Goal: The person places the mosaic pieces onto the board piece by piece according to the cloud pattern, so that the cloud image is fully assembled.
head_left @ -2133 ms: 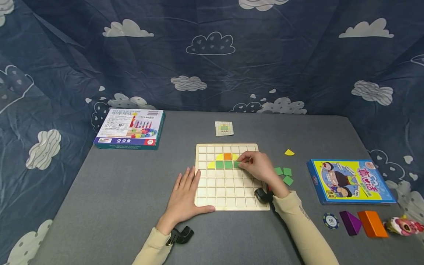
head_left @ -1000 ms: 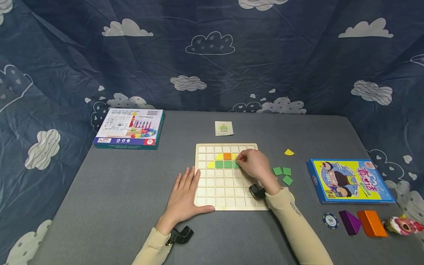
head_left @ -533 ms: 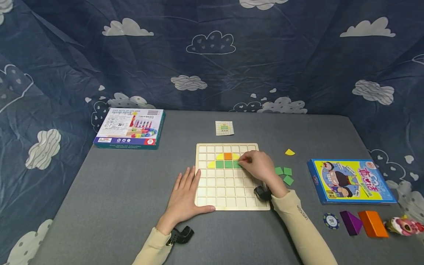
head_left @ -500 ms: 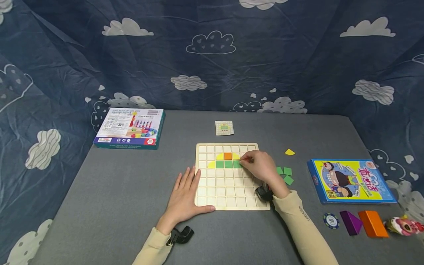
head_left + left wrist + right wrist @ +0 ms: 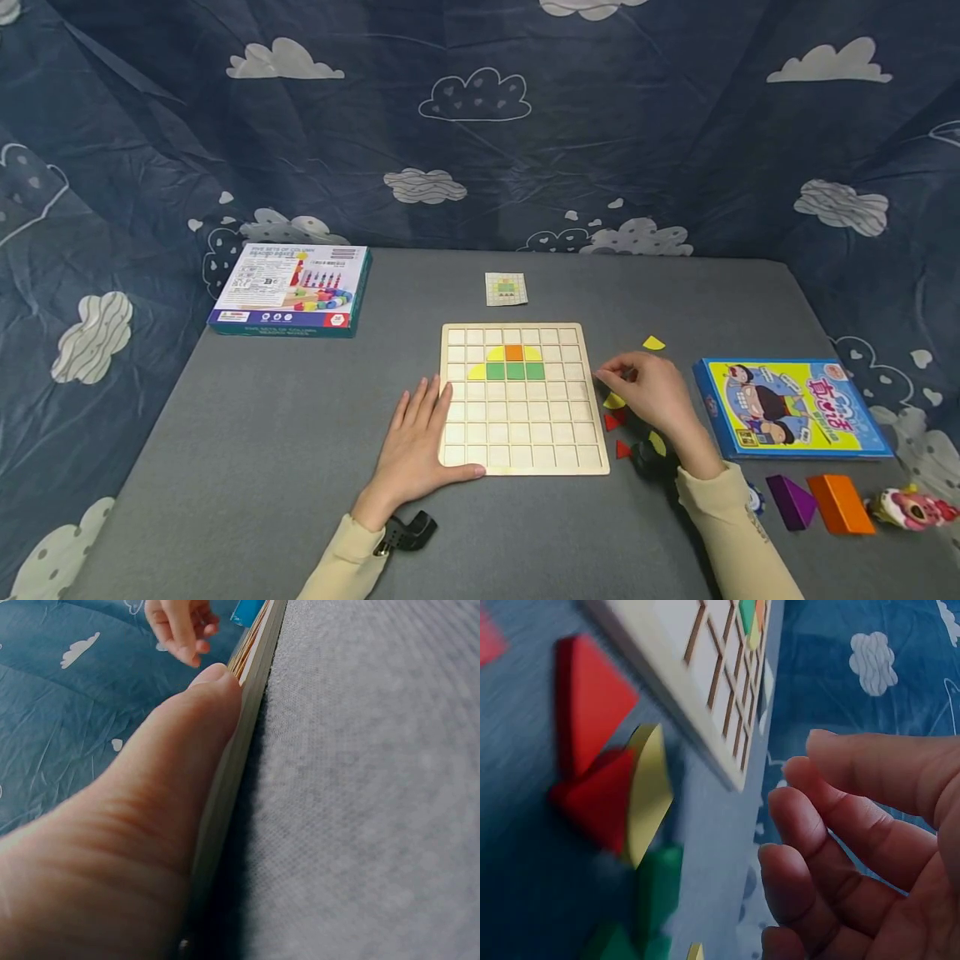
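Note:
A wooden grid board (image 5: 517, 433) lies mid-table. In its upper rows sit an orange square (image 5: 513, 352), three green squares (image 5: 515, 371) in a row and yellow curved-edge pieces (image 5: 477, 372). My left hand (image 5: 414, 442) rests at the board's left edge, fingers spread, thumb (image 5: 214, 694) along the near edge. Right of the board, my right hand (image 5: 656, 396) hovers with loosely bent fingers; nothing shows between thumb and fingertips. Below it lie red triangles (image 5: 592, 697), a yellow piece (image 5: 649, 795) and loose green pieces (image 5: 660, 881), the green ones hidden in the head view.
A small pattern card (image 5: 506, 289) lies beyond the board. One box (image 5: 292, 287) stands at back left, a blue-and-yellow box (image 5: 795, 408) at right. Nearer are a purple block (image 5: 792, 502), an orange block (image 5: 842, 504), a figurine (image 5: 913, 509) and a partly covered chip (image 5: 756, 498).
My right hand has left the third green square in its cell and moved right, off the board, over the loose pieces. Red triangles and yellow pieces now show. My left hand stays put.

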The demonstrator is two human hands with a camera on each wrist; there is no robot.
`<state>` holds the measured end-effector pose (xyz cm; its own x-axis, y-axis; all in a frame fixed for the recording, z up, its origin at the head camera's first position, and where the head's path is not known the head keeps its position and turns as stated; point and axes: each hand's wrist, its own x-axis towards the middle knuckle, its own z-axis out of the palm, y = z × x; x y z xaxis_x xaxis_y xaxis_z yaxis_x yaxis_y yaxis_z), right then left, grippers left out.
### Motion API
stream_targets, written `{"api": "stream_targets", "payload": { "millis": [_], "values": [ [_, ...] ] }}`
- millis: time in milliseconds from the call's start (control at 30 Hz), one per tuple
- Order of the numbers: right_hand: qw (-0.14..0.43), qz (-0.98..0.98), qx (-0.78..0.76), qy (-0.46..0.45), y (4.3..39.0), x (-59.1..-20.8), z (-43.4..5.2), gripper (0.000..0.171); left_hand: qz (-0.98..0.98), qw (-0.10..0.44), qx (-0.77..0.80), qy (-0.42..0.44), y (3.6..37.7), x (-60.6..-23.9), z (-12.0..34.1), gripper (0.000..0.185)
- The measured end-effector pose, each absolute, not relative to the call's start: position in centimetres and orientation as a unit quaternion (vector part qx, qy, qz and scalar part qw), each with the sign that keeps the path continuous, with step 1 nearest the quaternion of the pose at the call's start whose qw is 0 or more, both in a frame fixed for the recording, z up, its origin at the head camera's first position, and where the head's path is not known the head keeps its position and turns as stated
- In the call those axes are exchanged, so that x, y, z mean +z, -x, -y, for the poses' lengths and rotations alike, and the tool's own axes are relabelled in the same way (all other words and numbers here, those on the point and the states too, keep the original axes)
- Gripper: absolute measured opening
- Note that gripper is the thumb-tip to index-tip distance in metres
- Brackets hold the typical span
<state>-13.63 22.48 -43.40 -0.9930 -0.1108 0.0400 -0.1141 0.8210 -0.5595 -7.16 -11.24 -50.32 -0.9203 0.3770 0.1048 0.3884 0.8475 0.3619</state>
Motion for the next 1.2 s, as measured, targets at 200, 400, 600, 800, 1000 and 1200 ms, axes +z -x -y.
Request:
{"api": "stream_targets", "payload": {
  "millis": [200,400,600,800,1000,1200],
  "values": [
    [-0.036,0.955,0.29,-0.056,12.6,-43.6,-23.7,0.016,0.961,0.013,-0.193,0.199,7.2,-50.4,11.2,0.118],
    [-0.057,0.958,0.278,-0.049,12.0,-44.1,-24.1,0.022,0.961,0.012,-0.193,0.199,7.1,-50.5,11.1,0.118],
    [-0.042,0.962,0.266,-0.037,11.6,-44.3,-24.5,0.025,0.961,0.01,-0.192,0.198,7.2,-50.5,11.0,0.119],
    [-0.034,0.964,0.263,-0.033,10.3,-44.2,-25.2,0.024,0.961,0.007,-0.19,0.198,7.2,-50.5,11.0,0.119],
    [-0.025,0.966,0.257,-0.029,8.5,-44.1,-25.8,0.023,0.963,0.009,-0.181,0.198,7.2,-50.3,11.2,0.118],
    [-0.039,0.967,0.253,-0.006,7.2,-43.9,-26.6,0.026,0.963,0.008,-0.18,0.199,7.2,-50.3,11.1,0.118]
  ]
}}
